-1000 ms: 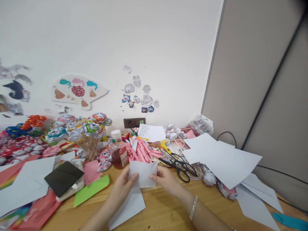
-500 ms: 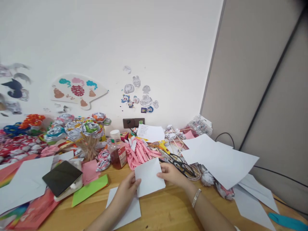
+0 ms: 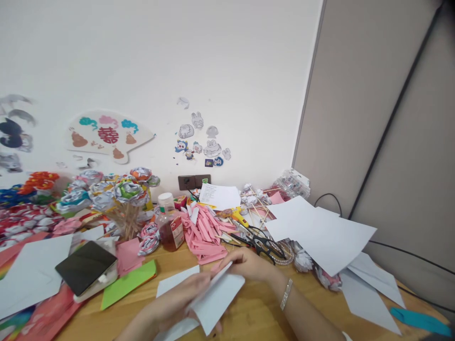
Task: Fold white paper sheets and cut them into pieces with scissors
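A square of white paper [image 3: 218, 300] is bent over between my two hands, low in the middle of the head view. My left hand [image 3: 186, 293] grips its left side, with some fingers hidden behind the sheet. At its upper edge, my right hand [image 3: 245, 265] pinches the paper, wrist bent inward with a bracelet [image 3: 286, 293] on it. Beneath my left hand, another white sheet [image 3: 177, 280] lies on the wooden table [image 3: 259, 312]. Just beyond my hands is a heap of pink paper strips [image 3: 204, 234].
Black scissors [image 3: 266, 246] and a yellow glue gun [image 3: 240, 217] lie beyond my right hand. A bottle [image 3: 171, 227] of amber liquid stands near paper flowers [image 3: 130, 192]. A black tablet [image 3: 86, 266] and green paper [image 3: 130, 284] are at left, large white sheets [image 3: 320, 232] at right.
The paper was held flat and upright; now it is bent over and lower. Both hands have drawn closer together around it. The view has shifted slightly right.
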The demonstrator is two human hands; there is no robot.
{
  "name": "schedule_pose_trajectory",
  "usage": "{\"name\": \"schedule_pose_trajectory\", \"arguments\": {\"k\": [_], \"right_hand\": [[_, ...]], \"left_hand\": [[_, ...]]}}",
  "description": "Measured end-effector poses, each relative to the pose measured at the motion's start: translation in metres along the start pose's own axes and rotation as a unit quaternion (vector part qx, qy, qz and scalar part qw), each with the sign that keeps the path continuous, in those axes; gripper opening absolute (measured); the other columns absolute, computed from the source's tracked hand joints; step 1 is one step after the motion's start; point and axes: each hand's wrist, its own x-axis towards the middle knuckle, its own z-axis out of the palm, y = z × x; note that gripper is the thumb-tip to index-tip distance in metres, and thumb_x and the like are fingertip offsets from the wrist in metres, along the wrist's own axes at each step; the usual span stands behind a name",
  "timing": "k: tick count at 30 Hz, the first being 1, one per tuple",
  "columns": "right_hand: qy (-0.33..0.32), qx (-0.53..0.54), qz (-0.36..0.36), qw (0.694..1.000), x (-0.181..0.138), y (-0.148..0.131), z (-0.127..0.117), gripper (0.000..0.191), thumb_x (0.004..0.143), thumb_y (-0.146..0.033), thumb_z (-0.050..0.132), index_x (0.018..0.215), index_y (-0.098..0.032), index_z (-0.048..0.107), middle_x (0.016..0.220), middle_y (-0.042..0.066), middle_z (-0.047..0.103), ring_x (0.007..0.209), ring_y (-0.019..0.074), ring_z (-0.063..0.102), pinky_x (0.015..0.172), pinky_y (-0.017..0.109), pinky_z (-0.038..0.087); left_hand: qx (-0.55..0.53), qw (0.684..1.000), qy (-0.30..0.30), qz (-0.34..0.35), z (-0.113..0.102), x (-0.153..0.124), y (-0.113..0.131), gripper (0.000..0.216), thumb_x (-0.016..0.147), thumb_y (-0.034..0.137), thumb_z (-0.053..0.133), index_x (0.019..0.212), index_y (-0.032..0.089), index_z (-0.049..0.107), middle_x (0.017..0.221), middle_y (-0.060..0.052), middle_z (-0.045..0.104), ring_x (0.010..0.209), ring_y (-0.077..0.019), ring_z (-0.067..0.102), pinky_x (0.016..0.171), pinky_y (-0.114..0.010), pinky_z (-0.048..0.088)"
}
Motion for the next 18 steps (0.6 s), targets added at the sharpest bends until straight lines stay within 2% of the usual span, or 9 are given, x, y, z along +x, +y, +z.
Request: {"name": "schedule_pose_trajectory", "arguments": {"k": [3,6,8,12,18], "right_hand": [[-0.01,-0.009,-0.009,1.0,0.002,-0.003,0.006,0.023,0.069,-0.036,0.065,0.081,-0.018,0.071,0.075,0.004,0.066,0.068,0.0159,0.058,0.061,0.026,0.043],[0.031,-0.014,-0.022,0.999,0.003,-0.005,0.006,0.027,0.074,-0.04,0.06,0.088,-0.018,0.069,0.072,0.002,0.062,0.063,0.0123,0.055,0.056,0.022,0.042],[0.061,0.001,-0.014,0.998,0.002,-0.007,0.003,0.032,0.078,-0.044,0.055,0.096,-0.019,0.066,0.072,0.0,0.058,0.058,0.0096,0.051,0.05,0.019,0.04],[0.04,0.039,0.012,0.998,0.0,-0.008,-0.001,0.041,0.078,-0.047,0.055,0.106,-0.018,0.057,0.069,-0.002,0.053,0.049,0.0065,0.047,0.044,0.017,0.039],[0.03,0.026,0.011,0.999,0.001,-0.003,-0.001,0.042,0.075,-0.044,0.06,0.107,-0.017,0.056,0.065,-0.004,0.05,0.051,0.007,0.049,0.047,0.018,0.041]], "left_hand": [[0.038,0.998,0.036,-0.022,0.003,0.007,-0.01,0.04,0.065,0.043,0.067,0.092,0.017,0.052,0.074,-0.007,0.069,0.052,-0.0157,0.064,0.046,-0.022,0.043],[0.041,0.996,0.076,-0.004,-0.002,0.014,-0.018,0.04,0.066,0.041,0.067,0.091,0.016,0.05,0.07,-0.005,0.068,0.047,-0.0136,0.062,0.041,-0.019,0.039],[0.047,0.995,0.092,0.015,-0.005,0.016,-0.019,0.042,0.068,0.041,0.065,0.098,0.016,0.05,0.069,-0.004,0.067,0.047,-0.0133,0.061,0.04,-0.019,0.038],[0.054,0.992,0.11,0.029,-0.007,0.016,-0.017,0.049,0.07,0.037,0.064,0.113,0.018,0.046,0.07,-0.002,0.065,0.048,-0.0129,0.062,0.04,-0.019,0.038],[0.058,0.989,0.132,0.042,-0.004,0.017,-0.016,0.045,0.068,0.032,0.067,0.106,0.016,0.049,0.069,-0.001,0.064,0.044,-0.0101,0.059,0.04,-0.018,0.039]]}}
